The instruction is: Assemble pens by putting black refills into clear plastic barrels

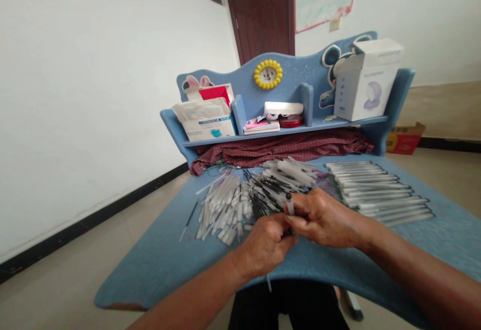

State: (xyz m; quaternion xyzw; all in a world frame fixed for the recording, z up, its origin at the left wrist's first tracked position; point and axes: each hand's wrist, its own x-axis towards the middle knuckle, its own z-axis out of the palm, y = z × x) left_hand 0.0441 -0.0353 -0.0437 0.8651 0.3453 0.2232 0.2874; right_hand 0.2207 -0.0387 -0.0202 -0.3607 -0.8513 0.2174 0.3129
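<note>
No wording can be read with certainty. At two o'clock, the white box (366, 87) bears a line of blurred grey capitals; at ten o'clock, the mask carton (206, 128) has a blue strip of tiny characters. Lettering on the pink-edged poster (325, 2) and the yellow clock's (268, 74) dial, both toward one o'clock, is too faint or small to decipher.

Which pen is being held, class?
The dark-ended pen gripped by the left hand and right hand; the row of pens lies on the blue table.
</note>
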